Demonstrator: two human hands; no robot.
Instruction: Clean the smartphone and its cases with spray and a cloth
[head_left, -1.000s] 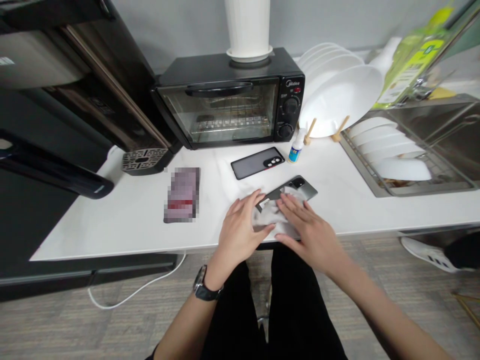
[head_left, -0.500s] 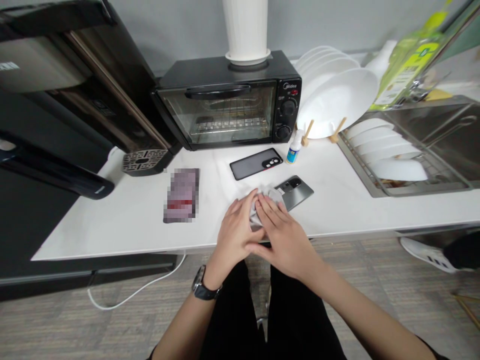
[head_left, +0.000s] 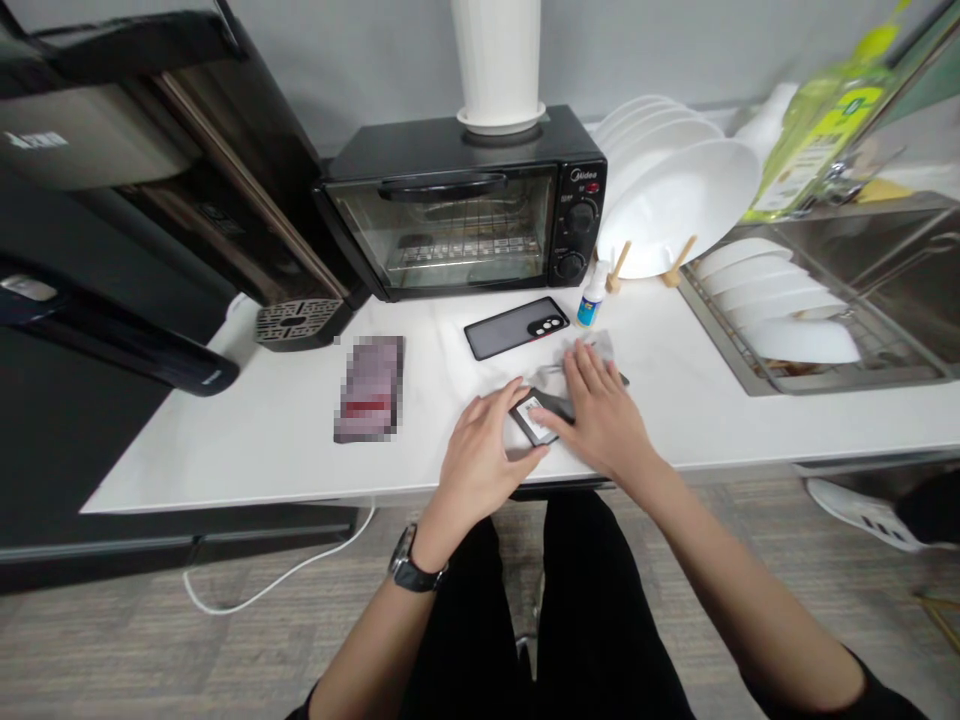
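Note:
A grey phone (head_left: 534, 420) lies back up near the counter's front edge, a white label on its near end. My left hand (head_left: 481, 450) grips that end, thumb and fingers at its edges. Over the rest of the phone, my right hand (head_left: 606, 415) presses a light grey cloth (head_left: 600, 346) under its outstretched fingers; its thumb rests by the label. Hand and cloth hide the far part of the phone. Just behind lies a dark-rimmed phone case (head_left: 506, 332), and near it stands a small spray bottle (head_left: 590, 298) with a blue label.
A black toaster oven (head_left: 457, 235) stands at the back, bearing a white pot (head_left: 499, 60). White plates (head_left: 679, 205) stand in a rack at right, beside a sink (head_left: 724, 350) with dishes. A blurred-out flat item (head_left: 369, 388) lies left, near a drink machine (head_left: 296, 325).
My right hand has moved right and forward with the cloth, which has spread from a bunch. The phone's labelled near end now shows; my hands have parted.

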